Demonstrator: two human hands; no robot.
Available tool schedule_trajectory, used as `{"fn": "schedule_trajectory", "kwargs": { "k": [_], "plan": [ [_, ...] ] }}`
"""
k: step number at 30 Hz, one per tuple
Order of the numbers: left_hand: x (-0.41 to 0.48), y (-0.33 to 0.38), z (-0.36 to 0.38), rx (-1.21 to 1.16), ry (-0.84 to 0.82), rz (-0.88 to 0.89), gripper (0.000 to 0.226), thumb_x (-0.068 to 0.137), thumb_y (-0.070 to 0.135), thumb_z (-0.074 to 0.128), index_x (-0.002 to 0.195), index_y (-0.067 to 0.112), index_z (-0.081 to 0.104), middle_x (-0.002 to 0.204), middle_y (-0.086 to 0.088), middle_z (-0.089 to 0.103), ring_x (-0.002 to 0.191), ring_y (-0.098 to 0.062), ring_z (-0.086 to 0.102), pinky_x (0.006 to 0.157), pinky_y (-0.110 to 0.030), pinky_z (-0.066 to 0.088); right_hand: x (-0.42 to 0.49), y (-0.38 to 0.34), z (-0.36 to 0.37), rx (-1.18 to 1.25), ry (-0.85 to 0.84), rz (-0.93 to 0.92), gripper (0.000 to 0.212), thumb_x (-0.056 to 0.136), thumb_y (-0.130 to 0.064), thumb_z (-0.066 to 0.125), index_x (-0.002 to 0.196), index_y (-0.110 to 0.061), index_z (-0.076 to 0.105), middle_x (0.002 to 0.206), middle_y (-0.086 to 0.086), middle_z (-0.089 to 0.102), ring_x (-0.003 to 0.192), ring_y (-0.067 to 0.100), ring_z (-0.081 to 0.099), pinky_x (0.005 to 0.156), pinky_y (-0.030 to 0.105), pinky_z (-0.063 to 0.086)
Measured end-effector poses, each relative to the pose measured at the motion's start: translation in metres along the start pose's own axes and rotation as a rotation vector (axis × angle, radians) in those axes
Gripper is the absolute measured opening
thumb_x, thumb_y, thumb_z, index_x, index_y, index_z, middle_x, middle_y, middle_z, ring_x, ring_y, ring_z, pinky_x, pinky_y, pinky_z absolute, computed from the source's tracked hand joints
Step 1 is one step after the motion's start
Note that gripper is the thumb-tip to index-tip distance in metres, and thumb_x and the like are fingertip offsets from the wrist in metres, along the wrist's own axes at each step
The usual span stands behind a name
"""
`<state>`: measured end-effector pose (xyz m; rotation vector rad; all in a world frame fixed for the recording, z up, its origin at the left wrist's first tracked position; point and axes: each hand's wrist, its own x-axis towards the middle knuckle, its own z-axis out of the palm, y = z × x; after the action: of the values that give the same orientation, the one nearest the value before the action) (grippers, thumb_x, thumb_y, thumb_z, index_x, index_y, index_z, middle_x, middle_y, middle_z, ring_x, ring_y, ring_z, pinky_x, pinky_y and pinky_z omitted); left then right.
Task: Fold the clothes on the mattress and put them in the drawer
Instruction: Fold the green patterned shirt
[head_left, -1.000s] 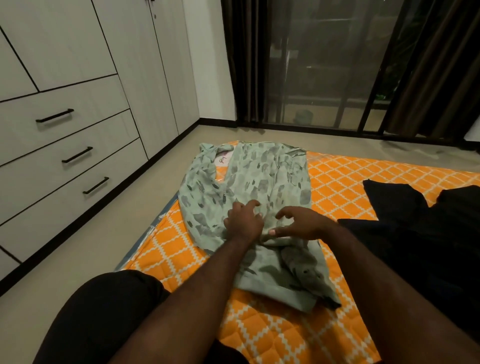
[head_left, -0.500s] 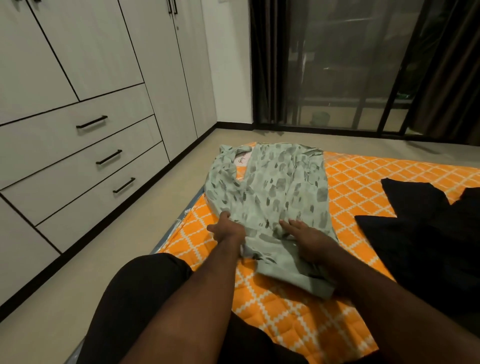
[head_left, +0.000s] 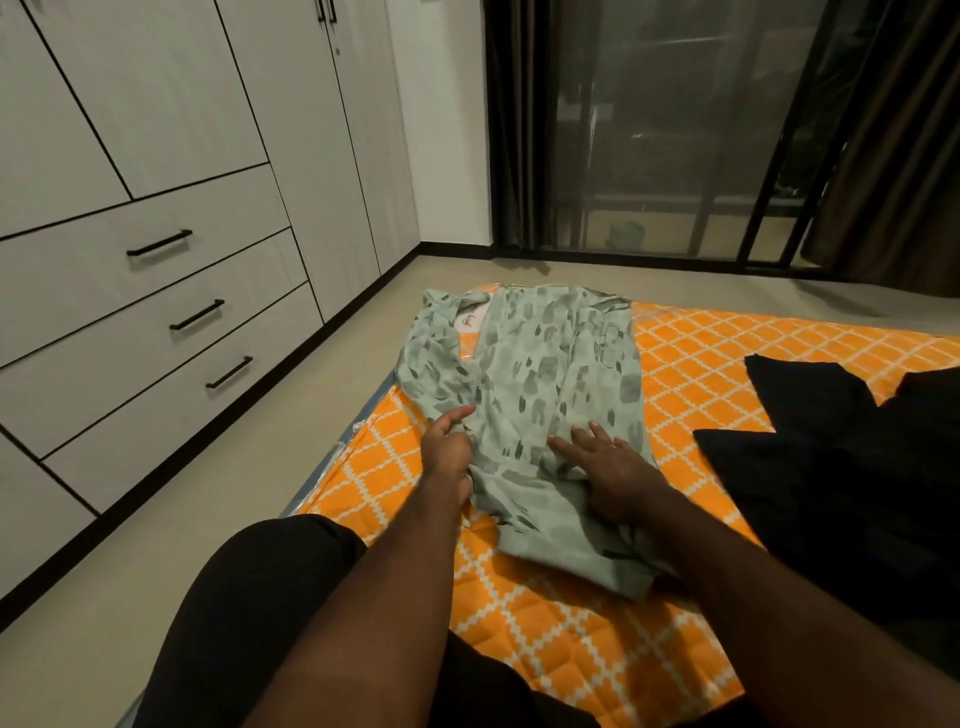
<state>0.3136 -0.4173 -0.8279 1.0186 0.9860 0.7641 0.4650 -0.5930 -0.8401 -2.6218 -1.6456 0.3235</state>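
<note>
1. Fingers (head_left: 460, 415) of the left hand (head_left: 447, 454) are curled onto the left edge of the green printed shirt (head_left: 545, 364). The cloth is pinched there, with one digit on top and the rest hidden by the fabric.
2. Fingers (head_left: 563, 447) of the right hand (head_left: 621, 470) are released: held straight, spread and pressed flat on the shirt's lower middle.
3. The shirt is laid lengthwise on the orange diamond-quilted mattress (head_left: 701, 364), near its left edge, with the collar at the far end. The near end is partly covered by the right forearm.
4. Writing: a pale neck label (head_left: 470, 319) with a cursive mark is seen inside the collar. It is too small to be read.
5. A black garment (head_left: 857, 467) is spread on the mattress to the right of the shirt, not touching it.
6. Three drawers (head_left: 130, 353) with black bar handles (head_left: 197, 314) are seen closed on the left, across a strip of floor (head_left: 291, 441).
7. Versus 1 s ago: both hands were bunched together mid-shirt with curled fingers. Now they are set apart, the left moved out to the edge and the right flattened. The shirt and the black garment are unmoved on the mattress.
</note>
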Motion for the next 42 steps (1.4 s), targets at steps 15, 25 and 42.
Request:
{"fn": "schedule_trajectory", "kwargs": {
  "k": [15,25,42],
  "plan": [
    [0.005,-0.001,-0.003,0.773,0.024,0.495,0.065,0.081,-0.012,0.049,0.13,0.026,0.069,0.13,-0.01,0.065,0.12,-0.027,0.06,0.106,-0.03,0.046,0.005,-0.017,0.006,0.013,0.04,-0.002,0.087,0.097,-0.023,0.054,0.162,-0.04,-0.001,0.172,-0.001,-0.003,0.158,0.021,-0.005,0.128,0.046,0.014],
    [-0.016,0.028,0.019,0.025,-0.26,0.251,0.083,0.082,-0.026,0.042,0.139,0.032,0.059,0.145,0.004,0.053,0.12,-0.038,0.061,0.078,-0.039,0.063,0.009,-0.013,0.015,0.0,-0.107,-0.004,0.072,0.106,-0.031,0.043,0.163,-0.039,0.0,0.172,0.005,-0.005,0.158,0.03,0.003,0.126,0.05,0.017],
    [-0.053,-0.01,0.064,-0.173,-0.773,-0.035,0.08,0.087,-0.022,0.046,0.151,0.026,0.045,0.141,0.01,0.057,0.131,-0.014,0.057,0.103,-0.032,0.052,0.035,0.018,0.075,0.42,0.014,0.163,0.085,0.07,-0.075,0.068,0.146,-0.047,0.042,0.146,-0.015,0.053,0.135,0.009,0.051,0.114,0.036,0.043]
  ]
}}
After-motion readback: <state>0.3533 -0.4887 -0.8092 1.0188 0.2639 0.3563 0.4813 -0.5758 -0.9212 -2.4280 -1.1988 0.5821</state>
